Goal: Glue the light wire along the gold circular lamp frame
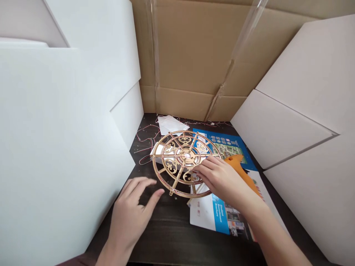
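Head view is live. What are you getting on the hands?

I'm seeing two bare hands working low over a dark wood-grain tabletop (166, 236). The right hand (222, 177) is reaching across a round, gold-toned openwork wheel with scrollwork and spokes (186, 156).

Grip state?

Right fingers (206, 166) are lying curled over the wheel's right side, but I can't tell whether they're clenched on it or only resting. The left hand (130, 210) is released, fingers spread, hovering just beside the wheel's lower rim without touching it.

Where's the wheel sitting?

It's lying mid-table, its far right edge overlapping a blue printed brochure (230, 142). A blue-and-white leaflet (213, 218) is sticking out from under its near edge.

What else is around it?

An orange plastic hot-glue gun (238, 170) is lying just behind the right hand. Thin red threads (145, 142) are trailing left of the wheel, with crumpled white paper (170, 123) beyond it. A tan cardboard panel (177, 48) and white foam boards (55, 147) are walling in the table.
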Available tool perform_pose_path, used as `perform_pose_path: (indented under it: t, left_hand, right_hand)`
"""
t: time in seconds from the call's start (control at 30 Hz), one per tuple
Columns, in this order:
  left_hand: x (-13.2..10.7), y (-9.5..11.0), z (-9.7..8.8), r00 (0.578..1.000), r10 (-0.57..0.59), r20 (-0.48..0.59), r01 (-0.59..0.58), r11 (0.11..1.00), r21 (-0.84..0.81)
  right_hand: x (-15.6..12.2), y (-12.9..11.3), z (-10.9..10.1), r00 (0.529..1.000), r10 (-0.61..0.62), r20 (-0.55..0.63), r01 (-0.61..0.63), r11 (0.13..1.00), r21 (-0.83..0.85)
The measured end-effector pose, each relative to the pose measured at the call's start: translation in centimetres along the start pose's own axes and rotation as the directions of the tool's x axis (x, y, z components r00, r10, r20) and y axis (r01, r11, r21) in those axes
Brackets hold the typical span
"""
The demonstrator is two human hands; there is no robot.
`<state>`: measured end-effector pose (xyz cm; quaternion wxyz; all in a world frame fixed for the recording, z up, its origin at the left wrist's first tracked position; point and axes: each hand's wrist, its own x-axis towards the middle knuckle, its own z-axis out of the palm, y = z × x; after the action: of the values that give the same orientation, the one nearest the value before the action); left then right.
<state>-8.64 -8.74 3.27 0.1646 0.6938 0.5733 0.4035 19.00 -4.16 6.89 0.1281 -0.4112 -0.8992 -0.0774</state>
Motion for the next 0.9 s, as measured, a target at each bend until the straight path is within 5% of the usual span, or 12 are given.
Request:
perform_pose_path:
  t: [0.1, 0.17, 0.23, 0.3, 0.33, 0.4, 0.7, 0.9]
  left_hand:
    - [0.3, 0.3, 1.1, 0.987, -0.155, 0.032, 0.156, 0.988, -0.001]
    - [0.7, 0.5, 1.9, 0.924, -0.364, 0.114, 0.379, 0.911, -0.164]
    - [1.1, 0.9, 2.7, 0.816, -0.5, 0.289, 0.578, 0.697, -0.425]
    - [1.6, 1.4, 3.5, 0.727, -0.483, 0.488, 0.678, 0.392, -0.622]
    - [1.9, 1.7, 4.0, 0.7, -0.447, 0.557, 0.697, 0.258, -0.668]
    - [2.5, 2.4, 4.8, 0.678, -0.398, 0.618, 0.709, 0.133, -0.693]
    - [3.7, 2.3, 5.4, 0.696, -0.35, 0.627, 0.717, 0.279, -0.639]
    - [3.8, 0.7, 3.7, 0.74, -0.366, 0.564, 0.669, 0.487, -0.562]
  right_hand:
    - [0.3, 0.0, 0.1, 0.999, -0.012, -0.04, 0.012, 1.0, -0.001]
    - [0.5, 0.1, 0.2, 0.998, -0.026, -0.061, 0.025, 1.0, -0.014]
    - [0.9, 0.3, 0.2, 0.998, -0.053, -0.045, 0.051, 0.998, -0.039]
    - [1.2, 0.7, 0.0, 0.996, -0.084, 0.016, 0.084, 0.995, -0.053]
    - [1.4, 0.8, -0.1, 0.994, -0.097, 0.058, 0.1, 0.994, -0.054]
    - [1.8, 1.2, -0.5, 0.982, -0.118, 0.148, 0.129, 0.989, -0.066]
    - [4.0, 1.9, -2.3, 0.918, -0.159, 0.364, 0.216, 0.968, -0.123]
    - [4.1, 2.5, -1.6, 0.909, -0.359, 0.214, 0.387, 0.916, -0.108]
